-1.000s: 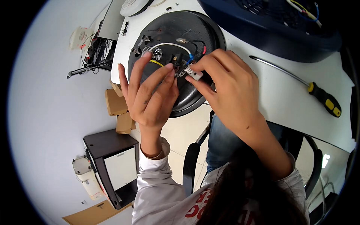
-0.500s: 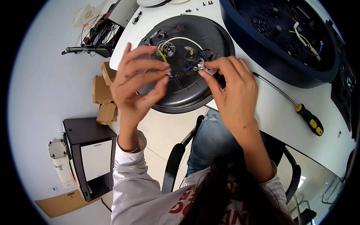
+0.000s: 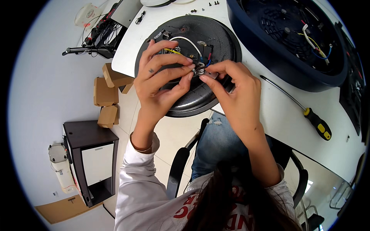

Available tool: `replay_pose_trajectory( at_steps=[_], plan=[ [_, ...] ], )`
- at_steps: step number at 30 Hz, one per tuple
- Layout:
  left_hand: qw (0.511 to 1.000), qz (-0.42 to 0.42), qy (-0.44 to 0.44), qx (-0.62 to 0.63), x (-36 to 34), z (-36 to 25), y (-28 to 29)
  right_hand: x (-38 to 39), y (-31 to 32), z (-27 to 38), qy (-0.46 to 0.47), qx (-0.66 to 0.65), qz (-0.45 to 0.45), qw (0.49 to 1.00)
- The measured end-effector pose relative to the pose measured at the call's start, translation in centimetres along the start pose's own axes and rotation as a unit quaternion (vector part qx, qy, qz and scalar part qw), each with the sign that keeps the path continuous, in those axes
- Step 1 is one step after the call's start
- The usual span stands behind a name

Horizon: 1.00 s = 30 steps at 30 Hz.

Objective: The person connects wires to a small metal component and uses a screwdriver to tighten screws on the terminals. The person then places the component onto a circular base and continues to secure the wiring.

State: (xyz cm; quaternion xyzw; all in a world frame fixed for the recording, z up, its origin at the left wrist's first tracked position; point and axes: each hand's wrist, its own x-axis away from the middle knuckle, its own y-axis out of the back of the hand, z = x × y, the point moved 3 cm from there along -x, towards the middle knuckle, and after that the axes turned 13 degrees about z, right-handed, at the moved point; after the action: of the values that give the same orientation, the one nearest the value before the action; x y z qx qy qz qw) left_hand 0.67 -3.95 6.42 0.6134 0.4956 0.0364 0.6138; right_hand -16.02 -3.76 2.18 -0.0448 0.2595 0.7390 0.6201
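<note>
A black round metal base (image 3: 179, 109) lies at the table's edge, with small electrical parts and loose wires on it. Over its middle, the thumb and index finger of my right hand (image 3: 241, 86) pinch a small thermostat-like part with whitish rings and a flat metal tab (image 3: 211, 74). My left hand (image 3: 160, 77) meets it from the left, fingertips pinched against the part. From those fingers runs a yellow wire (image 3: 172, 51), its end hidden by them. A white wire (image 3: 189, 38) arches behind, and a red and blue wire (image 3: 210, 56) stands beside the part.
A large dark blue round housing (image 3: 246, 42) with wires inside fills the table's back right. Nearer lies a screwdriver (image 3: 318, 123) with a black and yellow handle. Several small screws (image 3: 194, 11) lie at the back. Cardboard boxes (image 3: 106, 92) and a dark cabinet (image 3: 90, 134) stand left.
My left hand has moved right with the yellow wire, and its fingertips now meet the part in my right hand. The right hand has shifted slightly left.
</note>
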Motion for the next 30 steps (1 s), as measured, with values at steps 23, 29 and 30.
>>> replay_pose_trajectory(
  at_steps=[23,29,30],
  plan=[
    [0.969,0.026,-0.099,-0.225,0.6,-1.0,-0.1,0.1,0.3,-0.3,-0.021,-0.045,0.029,0.998],
    [0.965,0.032,-0.105,-0.24,0.6,-1.1,0.0,0.0,0.3,-0.2,-0.016,-0.049,0.026,0.998],
    [0.964,0.022,-0.1,-0.246,0.7,-1.2,-0.1,0.1,0.3,-0.2,-0.02,-0.055,0.029,0.998]
  ],
)
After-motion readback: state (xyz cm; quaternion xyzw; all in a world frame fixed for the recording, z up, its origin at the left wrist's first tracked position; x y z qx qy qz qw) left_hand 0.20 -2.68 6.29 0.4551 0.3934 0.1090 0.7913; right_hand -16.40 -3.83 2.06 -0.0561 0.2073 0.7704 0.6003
